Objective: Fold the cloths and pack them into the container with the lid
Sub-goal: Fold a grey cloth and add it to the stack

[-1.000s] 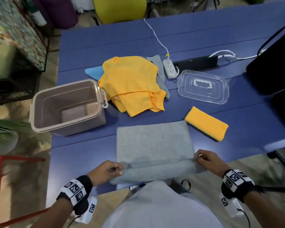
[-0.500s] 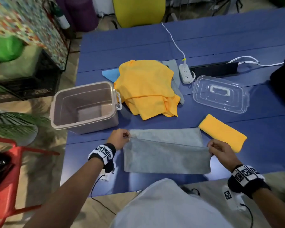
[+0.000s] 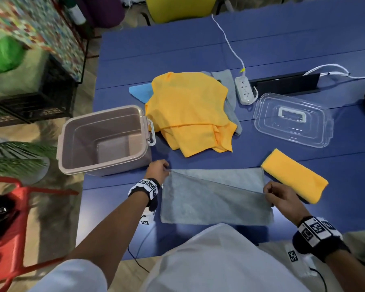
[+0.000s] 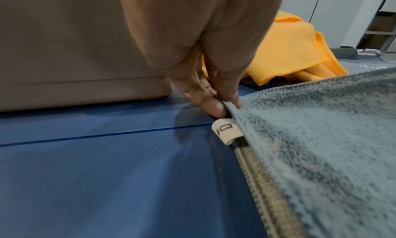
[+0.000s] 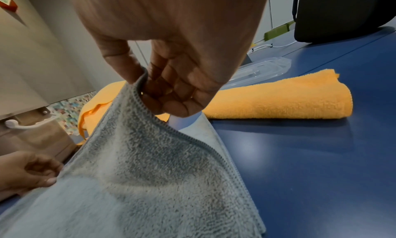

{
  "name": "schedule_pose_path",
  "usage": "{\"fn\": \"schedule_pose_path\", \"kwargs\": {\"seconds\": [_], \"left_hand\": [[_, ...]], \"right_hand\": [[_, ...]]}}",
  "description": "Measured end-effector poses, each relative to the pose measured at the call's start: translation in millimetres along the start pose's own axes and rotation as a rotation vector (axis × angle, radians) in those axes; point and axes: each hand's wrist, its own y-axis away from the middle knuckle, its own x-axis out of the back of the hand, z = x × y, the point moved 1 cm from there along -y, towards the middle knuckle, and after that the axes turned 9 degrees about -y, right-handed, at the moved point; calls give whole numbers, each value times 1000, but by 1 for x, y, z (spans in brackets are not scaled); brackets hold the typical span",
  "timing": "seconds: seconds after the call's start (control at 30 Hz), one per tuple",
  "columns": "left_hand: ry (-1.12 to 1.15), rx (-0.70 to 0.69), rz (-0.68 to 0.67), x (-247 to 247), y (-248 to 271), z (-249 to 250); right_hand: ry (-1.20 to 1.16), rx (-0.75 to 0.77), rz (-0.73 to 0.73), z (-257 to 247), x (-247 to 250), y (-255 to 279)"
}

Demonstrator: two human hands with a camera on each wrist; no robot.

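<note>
Now both hands pinch grey cloth corners.

Even, fairly bright indoor light falls from above, with soft shadows close under things on the blue counter. A pale sheen lies on the counter near its front edge. The head view bends strongly at its borders, and its left side (the red chair and the plant) is smeared with motion blur. Both wrist views are stretched wide; the hands fill their tops, large and soft, while the grey cloth pile looks sharp.
</note>
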Motion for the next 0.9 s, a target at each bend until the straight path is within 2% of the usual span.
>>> {"fn": "schedule_pose_path", "kwargs": {"seconds": [0.1,0.27,0.33,0.47,0.53,0.67,0.77,0.9], "left_hand": [[-13,-31,-4,-3,-4,3],[-141,-30,-6,-17,-13,-5],[-180,-60,12,-19,-14,-6],[-234,-137,35,-22,-14,-9],[-228,-162,30,-21,-13,-9],[-231,-174,-12,-19,-13,-7],[-236,-177,-37,-14,-11,-5],[-137,-149,4,-5,-8,-10]], "right_hand": [[76,-16,43,3,6,-7],[368,-64,133,8,17,-31],[529,-61,102,5,16,-46],[928,88,88,4,6,-75],[1078,88,48,5,3,-88],[1276,49,-65,2,-5,-104],[1427,3,-94,1,-9,-110],[1494,-6,-122,-5,-10,-112]]}}
